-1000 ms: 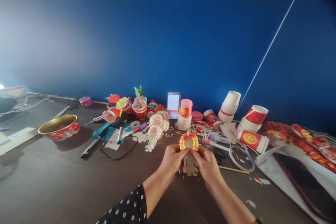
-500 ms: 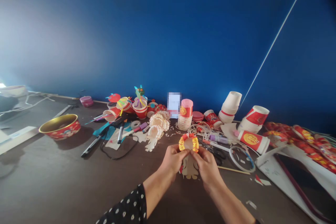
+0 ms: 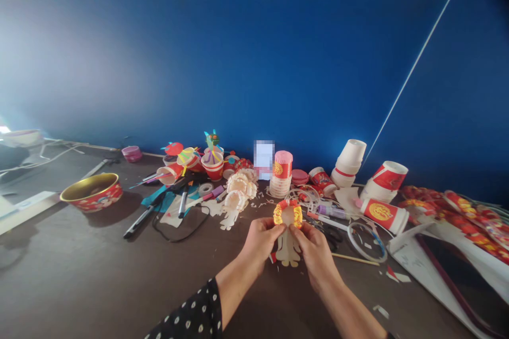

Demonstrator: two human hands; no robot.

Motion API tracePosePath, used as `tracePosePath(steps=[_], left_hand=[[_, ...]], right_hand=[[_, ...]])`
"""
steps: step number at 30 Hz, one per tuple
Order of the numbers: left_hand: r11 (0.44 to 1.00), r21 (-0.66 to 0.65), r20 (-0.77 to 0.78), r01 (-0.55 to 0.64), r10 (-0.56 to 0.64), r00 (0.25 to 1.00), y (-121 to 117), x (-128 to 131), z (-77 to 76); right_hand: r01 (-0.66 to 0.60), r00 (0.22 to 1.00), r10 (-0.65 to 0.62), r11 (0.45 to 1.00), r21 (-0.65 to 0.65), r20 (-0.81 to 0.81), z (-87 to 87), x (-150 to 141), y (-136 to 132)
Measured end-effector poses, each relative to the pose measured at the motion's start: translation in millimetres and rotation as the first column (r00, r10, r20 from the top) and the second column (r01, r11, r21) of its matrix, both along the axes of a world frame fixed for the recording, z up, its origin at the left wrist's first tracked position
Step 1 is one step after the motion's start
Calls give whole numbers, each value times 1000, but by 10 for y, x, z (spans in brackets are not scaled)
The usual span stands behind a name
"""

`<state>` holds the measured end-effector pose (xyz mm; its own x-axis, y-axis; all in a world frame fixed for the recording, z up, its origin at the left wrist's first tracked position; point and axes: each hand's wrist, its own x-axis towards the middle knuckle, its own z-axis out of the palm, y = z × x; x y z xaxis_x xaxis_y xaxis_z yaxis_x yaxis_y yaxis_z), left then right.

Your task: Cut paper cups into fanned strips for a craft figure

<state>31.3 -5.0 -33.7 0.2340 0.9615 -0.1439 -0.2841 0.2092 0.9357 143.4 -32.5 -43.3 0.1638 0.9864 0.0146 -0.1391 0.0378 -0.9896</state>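
Note:
Both of my hands meet over a cut-out beige paper figure (image 3: 288,250) on the dark tabletop (image 3: 119,265). Its top carries a red-and-yellow paper ring (image 3: 287,212). My left hand (image 3: 260,241) pinches the figure's left side just under the ring, and my right hand (image 3: 315,250) pinches the other side. The fingertips of both hands nearly meet at the figure's middle, hiding part of it. Its lower part hangs below my hands, close to the table.
Just behind my hands lie paper cut-outs (image 3: 236,193), a stack of paper cups (image 3: 279,181), scissors (image 3: 328,233) and a white hoop (image 3: 366,242). Markers (image 3: 139,221), a gold-lined red bowl (image 3: 92,192) and decorated cups (image 3: 212,165) stand to the left. A blue wall (image 3: 238,63) backs the table.
The paper figure and ring have shifted slightly in my fingers, with the ring turned a little and sitting slightly higher. My hands stay in nearly the same place.

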Motion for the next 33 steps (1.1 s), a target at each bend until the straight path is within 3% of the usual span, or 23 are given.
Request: tracePosePath(steps=[10,22,33], left_hand=[[996,-54,31,-67,68,997,16,-3,-47],[1000,-26,28,10,-10,1000,-6,14,-23],[993,-42,202,111,-101,974,-17,-55,96]], right_hand=[[-16,997,9,996,-85,-80,132,-24,-82],[55,996,-55,998,-2,67,30,45,-7],[64,995,-64,998,12,71,20,40,-4]])
